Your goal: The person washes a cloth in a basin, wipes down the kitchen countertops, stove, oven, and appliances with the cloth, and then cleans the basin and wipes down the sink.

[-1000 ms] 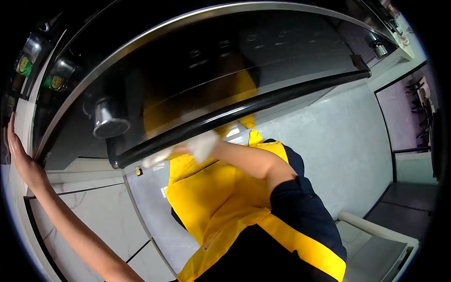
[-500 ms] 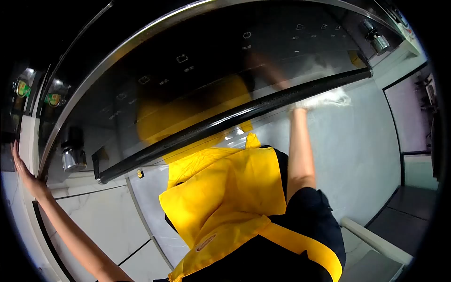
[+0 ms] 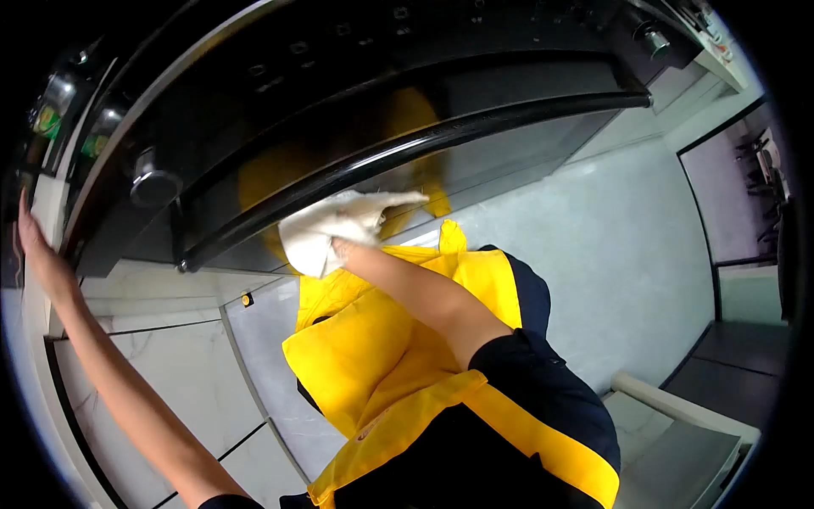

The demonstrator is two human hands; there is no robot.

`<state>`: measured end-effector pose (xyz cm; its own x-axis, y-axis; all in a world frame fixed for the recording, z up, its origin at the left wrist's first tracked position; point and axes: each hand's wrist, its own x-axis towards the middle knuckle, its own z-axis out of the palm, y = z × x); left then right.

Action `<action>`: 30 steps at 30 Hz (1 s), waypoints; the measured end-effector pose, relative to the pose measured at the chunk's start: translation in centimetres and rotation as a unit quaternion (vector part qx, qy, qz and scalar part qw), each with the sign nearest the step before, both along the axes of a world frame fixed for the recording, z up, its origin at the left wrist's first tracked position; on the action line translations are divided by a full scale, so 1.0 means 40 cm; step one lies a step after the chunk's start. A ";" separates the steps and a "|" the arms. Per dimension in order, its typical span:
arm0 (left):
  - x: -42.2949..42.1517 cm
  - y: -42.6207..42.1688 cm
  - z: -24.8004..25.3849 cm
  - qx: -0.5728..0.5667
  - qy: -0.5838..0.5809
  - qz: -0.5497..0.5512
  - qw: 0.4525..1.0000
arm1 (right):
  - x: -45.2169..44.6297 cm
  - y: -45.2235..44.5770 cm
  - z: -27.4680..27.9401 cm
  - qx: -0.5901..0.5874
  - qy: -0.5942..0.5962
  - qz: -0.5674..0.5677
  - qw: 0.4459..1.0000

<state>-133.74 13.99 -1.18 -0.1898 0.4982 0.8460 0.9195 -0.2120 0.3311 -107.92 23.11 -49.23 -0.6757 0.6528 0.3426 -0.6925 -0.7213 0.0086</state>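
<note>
A white cloth (image 3: 318, 233) bunches around my right hand (image 3: 343, 251) and hides its fingers. Hand and cloth are against or just in front of the black glossy oven front, just below its long black handle (image 3: 407, 146). Far to the left, my left hand (image 3: 41, 250) is stretched out with straight fingers. It lies along the pale edge (image 3: 52, 208) beside the appliance, and nothing shows in it.
Round metallic knobs (image 3: 156, 178) stick out at the left and right of the oven's control panel. Touch symbols (image 3: 298, 47) run across it. My yellow apron (image 3: 398, 331) hangs in front. A pale bar (image 3: 678, 407) lies at lower right, above the grey floor (image 3: 619, 246).
My right hand has swept the cloth leftward from the right end of the handle to left of its middle. The view has tilted slightly; my left hand stays by the left edge.
</note>
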 end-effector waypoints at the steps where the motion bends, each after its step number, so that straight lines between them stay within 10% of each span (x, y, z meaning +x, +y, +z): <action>1: -0.058 -0.011 0.007 -0.015 0.123 0.052 0.991 | 0.036 -0.018 0.019 -0.098 -0.246 0.028 0.964; 3: -0.022 -0.011 0.004 0.007 0.101 0.000 0.995 | 0.135 -0.067 0.246 -0.198 -0.502 0.101 0.836; 6: 0.025 -0.020 0.008 0.005 0.141 0.088 0.986 | 0.216 -0.102 0.452 0.255 -0.581 0.020 0.773; 8: 0.036 -0.020 -0.004 0.010 0.219 0.156 0.963 | 0.230 -0.150 0.633 0.710 -0.605 -0.153 0.326; 9: 0.038 -0.016 -0.014 0.023 0.168 0.195 0.966 | 0.214 -0.167 0.691 0.755 -0.577 -0.206 0.232; 10: 0.045 -0.018 -0.019 0.028 0.157 0.211 0.964 | 0.188 -0.177 0.724 0.738 -0.579 -0.237 0.253; 11: 0.060 -0.021 -0.018 0.032 0.150 0.218 0.964 | 0.142 -0.163 0.665 0.606 -0.546 -0.327 0.477; 12: 0.072 -0.024 -0.017 0.034 0.142 0.223 0.964 | 0.115 -0.166 0.679 0.533 -0.524 -0.381 0.544; 13: 0.080 -0.027 -0.014 0.031 0.143 0.230 0.962 | 0.088 -0.169 0.692 0.461 -0.486 -0.436 0.601; 14: 0.084 -0.028 -0.011 0.028 0.141 0.237 0.961 | 0.064 -0.174 0.739 0.489 -0.497 -0.482 0.531; 15: 0.092 -0.031 -0.010 0.027 0.138 0.243 0.960 | 0.010 -0.167 0.734 0.381 -0.442 -0.356 0.730; 17: 0.094 -0.033 -0.014 0.031 0.136 0.242 0.960 | -0.058 -0.164 0.734 0.516 -0.401 -0.499 0.570; 18: 0.093 -0.032 -0.014 0.033 0.137 0.247 0.959 | -0.042 -0.171 0.750 0.642 -0.409 -0.625 0.173; 24: 0.100 -0.032 -0.016 0.034 0.131 0.250 0.959 | -0.032 -0.193 0.805 0.680 -0.430 -0.587 0.092; 25: 0.100 -0.035 -0.018 0.020 0.137 0.267 0.954 | -0.033 -0.178 0.818 0.744 -0.486 -0.448 0.094; 30: 0.085 -0.036 -0.021 0.010 0.131 0.257 0.958 | -0.027 -0.150 0.841 0.756 -0.380 -0.516 0.136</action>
